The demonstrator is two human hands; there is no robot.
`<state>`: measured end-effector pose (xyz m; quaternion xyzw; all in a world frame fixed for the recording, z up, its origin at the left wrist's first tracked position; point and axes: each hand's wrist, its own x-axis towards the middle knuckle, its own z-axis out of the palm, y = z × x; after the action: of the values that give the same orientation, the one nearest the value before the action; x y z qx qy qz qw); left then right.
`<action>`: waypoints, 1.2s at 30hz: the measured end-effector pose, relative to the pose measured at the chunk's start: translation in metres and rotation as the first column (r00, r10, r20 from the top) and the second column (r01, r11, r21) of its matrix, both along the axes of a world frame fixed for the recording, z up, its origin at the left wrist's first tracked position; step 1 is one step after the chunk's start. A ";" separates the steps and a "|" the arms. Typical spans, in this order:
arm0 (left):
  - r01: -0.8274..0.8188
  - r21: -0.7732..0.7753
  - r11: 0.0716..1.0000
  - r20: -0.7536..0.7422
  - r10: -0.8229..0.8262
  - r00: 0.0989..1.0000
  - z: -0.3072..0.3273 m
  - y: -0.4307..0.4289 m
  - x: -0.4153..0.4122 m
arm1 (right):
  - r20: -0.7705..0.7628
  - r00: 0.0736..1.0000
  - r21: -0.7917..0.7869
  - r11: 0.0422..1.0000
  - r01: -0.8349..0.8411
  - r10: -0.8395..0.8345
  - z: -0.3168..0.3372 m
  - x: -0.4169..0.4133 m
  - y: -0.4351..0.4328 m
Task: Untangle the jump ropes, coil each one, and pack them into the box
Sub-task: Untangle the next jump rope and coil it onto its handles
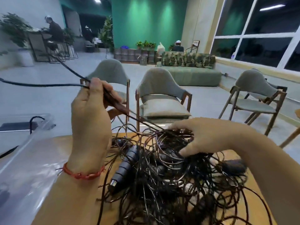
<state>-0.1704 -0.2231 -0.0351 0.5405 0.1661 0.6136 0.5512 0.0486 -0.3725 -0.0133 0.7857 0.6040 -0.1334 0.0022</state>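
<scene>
Now L hand [90, 114] pinches thin rope [45, 85].

Left hand [90, 114]: thin red braided cord bracelet [82, 174] round the wrist, well behind the fingers, frayed ends sticking out. Right hand [203, 137]: bare wrist, bare forearm.

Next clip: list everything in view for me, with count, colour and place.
jump ropes: number unclear, black, tangled on the table
rope handle: one plainly visible, black, ribbed, left side of the tangle
box: one, clear plastic, far left
table: one, wooden, under the tangle
chairs: three, grey-green with wooden frames, beyond the table
sofa: one, green, background
bracelet: one, red, left wrist
left hand: raised, pinches a rope strand
right hand: rests on the tangle
</scene>
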 end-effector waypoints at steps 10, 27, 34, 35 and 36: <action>-0.180 0.086 0.980 -0.391 0.199 0.899 -0.011 0.010 0.000 | -0.016 1.000 -0.096 0.995 0.004 -0.005 -0.002 0.013 -0.013; 0.089 0.088 0.992 -0.684 -0.005 0.729 -0.029 0.009 0.005 | 0.377 0.924 -0.009 0.998 0.070 -0.062 -0.013 0.012 0.003; -0.244 0.162 0.956 -0.476 0.292 0.829 -0.022 0.019 -0.013 | 0.432 0.893 0.217 0.976 0.036 -0.129 -0.007 0.013 0.008; -0.260 0.210 0.943 -0.455 0.329 0.827 -0.020 0.014 -0.012 | 0.406 0.904 0.260 0.965 0.024 -0.132 -0.004 0.012 0.008; -0.281 0.290 0.915 -0.448 0.389 0.805 -0.018 0.007 -0.011 | 0.381 0.915 0.309 0.951 0.009 -0.133 0.000 0.010 0.008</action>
<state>-0.1814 -0.2159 -0.0534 0.6966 0.3299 0.5555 0.3120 0.0584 -0.3647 -0.0133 0.8091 0.5748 0.1223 0.0002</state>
